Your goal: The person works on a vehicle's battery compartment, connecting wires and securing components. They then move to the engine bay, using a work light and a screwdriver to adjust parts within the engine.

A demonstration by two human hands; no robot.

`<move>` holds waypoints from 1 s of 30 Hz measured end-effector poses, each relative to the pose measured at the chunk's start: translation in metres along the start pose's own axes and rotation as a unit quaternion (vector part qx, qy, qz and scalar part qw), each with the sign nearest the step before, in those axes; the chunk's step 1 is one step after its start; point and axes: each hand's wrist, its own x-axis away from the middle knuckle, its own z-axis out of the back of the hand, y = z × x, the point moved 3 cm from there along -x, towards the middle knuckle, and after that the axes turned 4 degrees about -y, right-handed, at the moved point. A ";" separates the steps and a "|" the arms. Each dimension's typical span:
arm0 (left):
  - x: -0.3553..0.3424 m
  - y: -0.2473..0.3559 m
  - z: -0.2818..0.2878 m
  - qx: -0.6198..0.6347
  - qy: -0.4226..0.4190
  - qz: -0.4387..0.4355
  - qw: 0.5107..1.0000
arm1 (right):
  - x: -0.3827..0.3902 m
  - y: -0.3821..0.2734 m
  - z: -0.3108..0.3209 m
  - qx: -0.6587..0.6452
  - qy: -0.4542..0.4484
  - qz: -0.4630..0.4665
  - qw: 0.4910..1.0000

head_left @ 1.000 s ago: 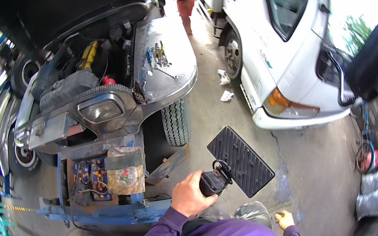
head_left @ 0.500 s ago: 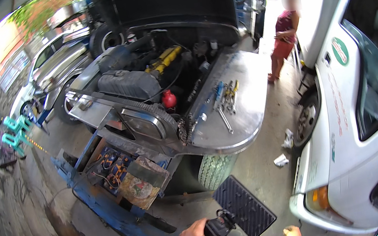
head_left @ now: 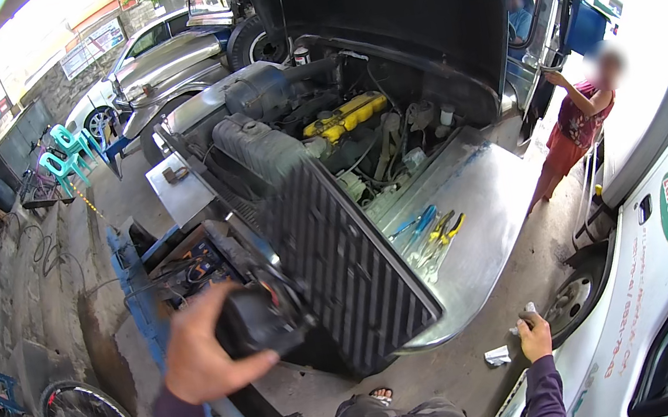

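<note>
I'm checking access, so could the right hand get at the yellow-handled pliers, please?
Probably yes: the ribbed black panel is to the left, leaving the right hand a clear way to the pliers.

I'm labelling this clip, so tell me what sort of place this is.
Probably a vehicle repair shop or yard: a raised hood over an exposed engine, with pliers lying on the fender.

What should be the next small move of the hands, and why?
Perhaps bring the right hand over to steady the ribbed black panel: only the left hand grips the black block that seems joined to it, and the right hand hangs apart from both.
</note>
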 end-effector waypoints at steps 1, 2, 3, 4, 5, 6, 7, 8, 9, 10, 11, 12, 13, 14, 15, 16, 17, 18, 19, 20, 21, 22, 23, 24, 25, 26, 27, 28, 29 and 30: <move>-0.022 0.005 0.010 -0.033 0.021 -0.017 0.999 | -0.018 -0.008 0.003 0.007 -0.008 0.015 1.000; -0.043 0.009 0.016 -0.061 0.040 -0.035 0.997 | -0.034 -0.013 0.006 0.003 -0.018 0.031 0.999; -0.061 0.012 0.019 -0.074 0.046 -0.022 0.996 | -0.052 -0.012 0.008 0.008 -0.045 -0.001 0.999; -0.080 0.014 0.023 -0.102 0.055 -0.018 0.993 | -0.069 -0.010 0.007 0.018 -0.051 -0.019 0.998; -0.101 0.014 0.022 -0.099 0.058 -0.007 0.993 | -0.087 -0.006 0.009 0.032 -0.056 0.002 0.998; -0.121 0.014 0.022 -0.112 0.065 0.000 0.992 | -0.107 0.000 0.009 0.038 -0.063 0.016 0.997; -0.139 0.015 0.019 -0.179 0.082 -0.003 0.980 | -0.128 0.009 0.010 0.041 -0.066 0.014 0.997; -0.159 0.014 0.016 -0.192 0.072 0.003 0.979 | -0.147 0.023 0.014 0.045 -0.072 0.008 0.996; -0.176 0.014 0.011 -0.180 0.062 0.004 0.982 | -0.165 0.038 0.017 0.037 -0.079 0.016 0.996; -0.193 0.014 0.004 -0.178 0.061 0.011 0.982 | -0.185 0.055 0.019 0.054 -0.083 0.001 0.995; -0.212 0.012 -0.007 -0.170 0.046 0.039 0.984 | -0.205 0.071 0.025 0.060 -0.087 0.002 0.994; -0.229 0.012 -0.016 -0.161 0.038 0.061 0.984 | -0.231 0.084 0.034 0.063 -0.090 -0.008 0.994; -0.245 0.012 -0.023 -0.155 0.026 0.082 0.984 | -0.253 0.093 0.042 0.096 -0.076 0.011 0.992; -0.262 0.014 -0.030 -0.157 0.020 0.093 0.983 | -0.276 0.093 0.054 0.111 -0.050 0.098 0.988; -0.278 0.014 -0.038 -0.159 0.016 0.103 0.982 | -0.302 0.095 0.064 0.090 -0.043 0.089 0.991; -0.291 0.014 -0.046 -0.162 0.015 0.128 0.978 | -0.329 0.091 0.073 0.070 -0.037 0.083 0.993; -0.306 0.015 -0.052 -0.221 0.019 0.114 0.969 | -0.358 0.080 0.079 0.055 -0.043 0.083 0.994; -0.319 0.017 -0.056 -0.210 0.018 0.102 0.972 | -0.382 0.066 0.079 0.034 -0.050 0.070 0.996; -0.333 0.016 -0.056 -0.204 0.005 0.116 0.972 | -0.402 0.044 0.072 0.041 -0.055 0.132 0.989; -0.348 0.014 -0.055 -0.191 -0.005 0.149 0.970 | -0.421 0.022 0.064 0.047 -0.055 0.182 0.981; -0.366 0.013 -0.052 -0.197 -0.011 0.138 0.970 | -0.437 0.001 0.052 0.022 -0.102 0.181 0.978; -0.385 0.009 -0.050 -0.198 -0.019 0.117 0.973 | -0.448 -0.019 0.036 0.013 -0.126 0.193 0.973; -0.403 0.003 -0.047 -0.201 -0.023 0.127 0.971 | -0.455 -0.038 0.019 0.020 -0.155 0.218 0.963; -0.418 -0.004 -0.045 -0.176 -0.034 0.133 0.975 | -0.457 -0.057 0.005 0.011 -0.175 0.267 0.948; -0.434 -0.014 -0.047 -0.173 -0.042 0.138 0.974 | -0.456 -0.070 -0.012 0.019 -0.190 0.279 0.941; -0.448 -0.025 -0.049 -0.165 -0.049 0.144 0.974 | -0.452 -0.080 -0.026 0.019 -0.205 0.282 0.937; -0.460 -0.037 -0.053 -0.189 -0.047 0.140 0.971 | -0.446 -0.088 -0.036 0.012 -0.217 0.297 0.930; -0.469 -0.051 -0.059 -0.206 -0.048 0.142 0.967 | -0.438 -0.091 -0.044 0.000 -0.222 0.297 0.929; -0.477 -0.065 -0.064 -0.212 -0.055 0.150 0.964 | -0.429 -0.094 -0.050 0.001 -0.201 0.322 0.925; -0.484 -0.079 -0.071 -0.189 -0.059 0.151 0.969 | -0.421 -0.094 -0.055 0.012 -0.196 0.321 0.926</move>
